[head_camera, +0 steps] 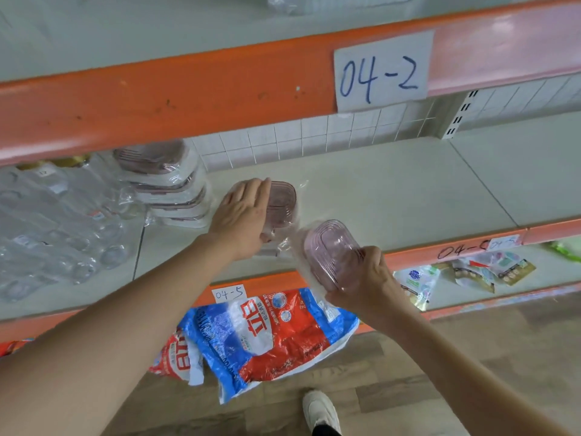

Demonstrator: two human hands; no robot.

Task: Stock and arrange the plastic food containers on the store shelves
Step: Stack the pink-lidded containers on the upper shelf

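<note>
At frame centre, the left hand point(243, 215) presses flat on a wrapped pink-lidded plastic container point(281, 204) on the grey shelf point(393, 196). The right hand point(366, 278) grips another point(330, 251), tilted; better levelled, then set squarely alongside.

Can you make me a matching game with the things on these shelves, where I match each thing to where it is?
Things:
1. Stack of pink-lidded containers
2. Container under the left hand
3. Container in the right hand
4. Red and blue bag

Places:
A. Hanging off the shelf below, under the 04-5 label
B. Held tilted in the air, in front of the shelf edge
C. At the back left of the shelf, beside the clear jars
D. Lying on the shelf, mid-shelf, with a hand resting on top

Pairs: 1-C, 2-D, 3-B, 4-A
</note>
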